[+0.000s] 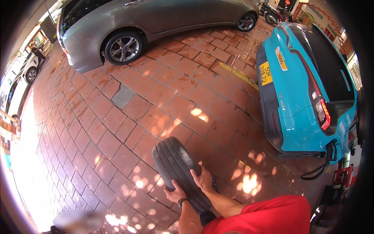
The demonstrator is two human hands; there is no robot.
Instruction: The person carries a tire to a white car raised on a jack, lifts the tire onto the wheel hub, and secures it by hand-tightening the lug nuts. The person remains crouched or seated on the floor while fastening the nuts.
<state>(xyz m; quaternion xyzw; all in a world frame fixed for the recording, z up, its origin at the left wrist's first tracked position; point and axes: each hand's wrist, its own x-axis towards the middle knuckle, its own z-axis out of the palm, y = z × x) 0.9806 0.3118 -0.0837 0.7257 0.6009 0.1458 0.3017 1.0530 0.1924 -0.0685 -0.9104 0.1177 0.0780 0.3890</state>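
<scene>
A black car tire (175, 165) is in front of me, its grooved tread facing up toward me. My left hand (176, 192) presses against its left side, thumb on the tread and fingers round the edge; a dark watch is on that wrist. On the tire's right side, my right hand (202, 178) grips the opposite edge with the thumb on top. The fingers under the edges are partly hidden. Whether the tire rests on the ground or is held just above it, I cannot tell.
Reddish paving tiles (128, 136) cover the ground, with a grey patch (123, 97) among them. A grey car (167, 19) stands ahead, and a turquoise car (292, 105) is at the right with a cable (317, 173) at its corner. A person (37, 51) is at the far left.
</scene>
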